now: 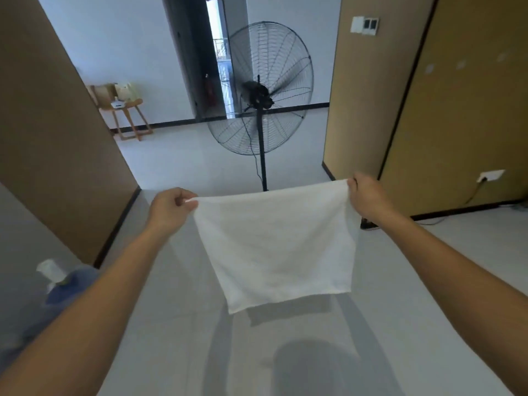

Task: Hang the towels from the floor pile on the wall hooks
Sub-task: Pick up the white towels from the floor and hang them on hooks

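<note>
Towel (pixel 274 247) hung spread in the air before us, above the grey floor (pixel 171 324). Our left hand (pixel 168 208) pinched one top corner and our right hand (pixel 367 195) pinched the other. We judged it best to hold the top edge taut and level on the way to the small pale knobs (pixel 460 64) on the tan wall, likely the hooks. The cloth was white, thin, soft and roughly square.
</note>
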Demonstrator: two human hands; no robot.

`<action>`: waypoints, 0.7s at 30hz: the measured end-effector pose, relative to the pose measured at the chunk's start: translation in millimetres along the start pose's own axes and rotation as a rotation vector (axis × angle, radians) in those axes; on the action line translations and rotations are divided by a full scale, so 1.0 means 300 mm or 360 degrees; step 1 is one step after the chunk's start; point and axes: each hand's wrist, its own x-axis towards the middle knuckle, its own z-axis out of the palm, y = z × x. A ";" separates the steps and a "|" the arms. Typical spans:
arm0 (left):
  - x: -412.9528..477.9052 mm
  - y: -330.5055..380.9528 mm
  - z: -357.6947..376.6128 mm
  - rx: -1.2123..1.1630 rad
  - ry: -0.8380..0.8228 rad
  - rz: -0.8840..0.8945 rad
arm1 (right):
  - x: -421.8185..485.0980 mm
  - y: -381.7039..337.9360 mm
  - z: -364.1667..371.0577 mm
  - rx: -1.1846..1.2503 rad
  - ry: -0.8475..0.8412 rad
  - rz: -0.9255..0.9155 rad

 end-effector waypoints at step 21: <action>0.470 0.860 1.255 -0.0238 -0.1368 0.0720 | 0.374 0.712 -0.587 0.0019 0.0499 0.0594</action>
